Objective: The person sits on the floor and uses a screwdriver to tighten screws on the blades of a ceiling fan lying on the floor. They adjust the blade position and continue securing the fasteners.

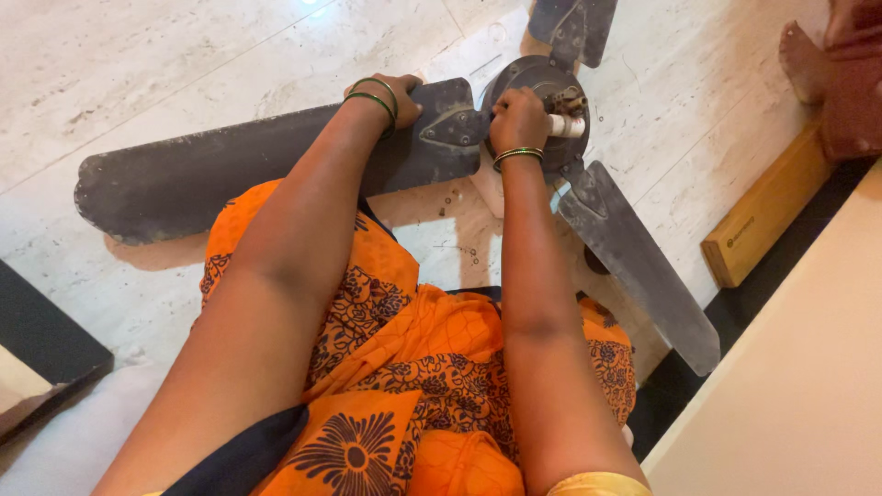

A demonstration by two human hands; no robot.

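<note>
Grey and dusty, a ceiling fan [542, 110] lay flat on the pale marble floor [184, 55], its hub toward twelve o'clock from the person's orange-clad lap. The left hand [397, 99], with green bangles at the wrist, pressed down on the long blade [230, 170] that ran out toward nine o'clock, fingers curled over its far edge near the bracket. The right hand [519, 119] rested on the hub, closed around a white handle [568, 126]; what kind of tool it was could not be told. Another blade [638, 266] pointed toward four o'clock, a third [571, 26] toward twelve. A wooden block [763, 216] lay at three o'clock.
</note>
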